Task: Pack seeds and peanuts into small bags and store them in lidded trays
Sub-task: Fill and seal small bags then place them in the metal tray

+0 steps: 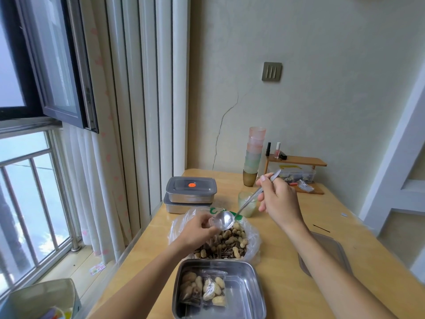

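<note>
We grip the spoon (248,200) in our right hand (278,201), fingers wrapped round the upper handle. Its long axis slants from far right, above the hand, down to near left. The bowl looks empty and sits right at the fingertips of our left hand (197,229). That hand is curled and seems to pinch a small clear bag (210,223), though the film is hard to make out.

Both hover over the far side of the big plastic bag (251,238), which lies open on the worktop (358,226) with the peanuts and striped seeds (227,246) heaped inside. The heap lies just below and nearer to us than the spoon bowl, so we judge the next scoop calls for a short dip down and towards us. The left hand is the nearer one to the heap.

Nearest us stands the open metal tray (218,262) with two filled bags (212,290) in its left half. A grey lid (333,249) lies to the right, partly behind our right forearm. Beyond the big bag two lidded trays (190,194) are stacked.

As for writing, the big bag carries green print (213,211) near its far rim, crumpled and unreadable. The top lid has an orange sticker (192,184), its marks too small to read.
</note>
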